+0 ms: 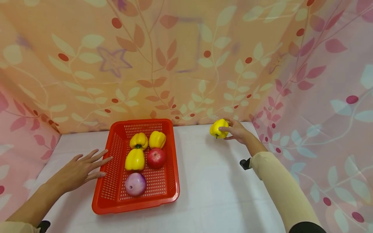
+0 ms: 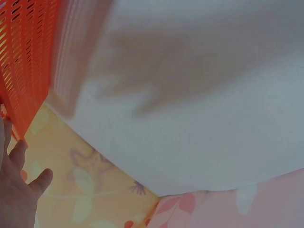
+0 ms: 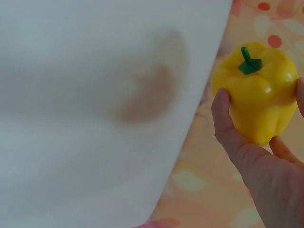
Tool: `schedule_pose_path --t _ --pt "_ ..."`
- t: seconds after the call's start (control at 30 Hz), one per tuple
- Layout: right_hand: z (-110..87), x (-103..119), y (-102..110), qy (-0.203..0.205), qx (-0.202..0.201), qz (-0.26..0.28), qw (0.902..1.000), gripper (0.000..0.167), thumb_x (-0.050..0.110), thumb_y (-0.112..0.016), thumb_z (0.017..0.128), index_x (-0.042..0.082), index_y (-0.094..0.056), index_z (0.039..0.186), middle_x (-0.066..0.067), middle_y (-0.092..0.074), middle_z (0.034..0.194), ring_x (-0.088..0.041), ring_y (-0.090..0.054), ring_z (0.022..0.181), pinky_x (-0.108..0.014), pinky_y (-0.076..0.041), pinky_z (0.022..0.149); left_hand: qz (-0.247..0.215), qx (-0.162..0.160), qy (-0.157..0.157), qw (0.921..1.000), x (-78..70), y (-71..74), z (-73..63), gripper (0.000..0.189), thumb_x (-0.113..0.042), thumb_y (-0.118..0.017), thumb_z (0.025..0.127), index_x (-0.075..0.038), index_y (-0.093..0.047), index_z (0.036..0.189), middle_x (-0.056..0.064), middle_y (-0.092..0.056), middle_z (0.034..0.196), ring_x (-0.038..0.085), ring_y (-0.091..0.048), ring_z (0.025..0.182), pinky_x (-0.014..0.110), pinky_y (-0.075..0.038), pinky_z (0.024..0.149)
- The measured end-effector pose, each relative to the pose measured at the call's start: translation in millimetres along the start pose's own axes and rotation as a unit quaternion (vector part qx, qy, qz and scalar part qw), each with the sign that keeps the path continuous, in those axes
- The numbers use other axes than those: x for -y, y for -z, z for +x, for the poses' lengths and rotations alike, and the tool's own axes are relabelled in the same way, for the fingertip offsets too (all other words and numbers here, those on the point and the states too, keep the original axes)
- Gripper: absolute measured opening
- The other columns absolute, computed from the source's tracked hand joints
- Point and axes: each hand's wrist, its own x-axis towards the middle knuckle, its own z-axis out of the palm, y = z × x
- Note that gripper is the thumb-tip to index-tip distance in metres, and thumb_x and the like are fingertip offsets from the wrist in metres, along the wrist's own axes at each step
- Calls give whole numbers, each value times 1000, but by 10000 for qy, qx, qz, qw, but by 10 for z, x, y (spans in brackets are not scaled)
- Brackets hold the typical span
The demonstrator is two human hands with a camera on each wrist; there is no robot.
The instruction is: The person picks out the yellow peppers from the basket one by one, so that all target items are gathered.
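My right hand [image 1: 236, 131] grips a yellow bell pepper [image 1: 218, 128] near the back right of the table. In the right wrist view the thumb [image 3: 222, 111] lies along one side of the pepper [image 3: 259, 102], whose green stem is visible. My left hand [image 1: 80, 169], fingers spread, is at the left rim of a red plastic basket [image 1: 175, 181]; whether it touches the rim I cannot tell. Inside the basket are several yellow bell peppers [image 1: 135, 160], a red round fruit like a pomegranate or apple [image 1: 156, 158], and a purple onion [image 1: 135, 184].
White cloth [image 1: 204, 184] covers the table. A patterned orange curtain [image 1: 186, 64] hangs along the back edge, with pink patterned curtains [image 1: 335, 129] at both sides. The basket's raised walls stand around its contents.
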Motion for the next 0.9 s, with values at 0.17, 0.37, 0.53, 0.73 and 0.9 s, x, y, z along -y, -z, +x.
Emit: schedule_pose_path --t 0.17,0.37,0.53,0.73,0.9 --pt "27 -202 73 -248 -217 -230 9992 76 16 -65 98 11 -21 159 -25 -22 158 -46 -39 134 -58 -48 98 5 75 55 10000 2 -7 7 66 -55 -61 93 -28 -45 151 14 -41 155 44 -32 142 77 -28 100" --pt "97 -421 110 -470 -361 -190 9981 78 18 -66 97 13 -19 159 -25 -18 160 -45 -37 135 -57 -46 101 -61 107 86 9999 6 7 14 66 -55 -61 92 -28 -46 150 15 -39 156 45 -30 142 78 -28 100" --pt "156 -553 73 -602 -378 -144 9974 79 18 -67 97 14 -19 159 -24 -19 160 -43 -40 133 -55 -48 101 -55 86 72 9999 5 23 22 66 -55 -62 92 -29 -46 150 15 -39 156 45 -30 143 78 -28 100" --pt "207 -642 38 -764 -521 -313 9952 78 23 -68 96 16 -22 159 -23 -19 160 -41 -42 130 -49 -51 99 -106 137 113 9998 0 18 19 66 -55 -62 92 -28 -46 150 16 -38 156 46 -30 142 78 -28 100" --pt "230 -687 23 -713 -858 -607 9919 78 26 -66 97 15 -21 159 -25 -18 160 -42 -39 134 -47 -48 104 -151 155 124 9997 3 2 14 67 -55 -63 92 -27 -46 150 15 -38 157 46 -29 143 78 -27 101"
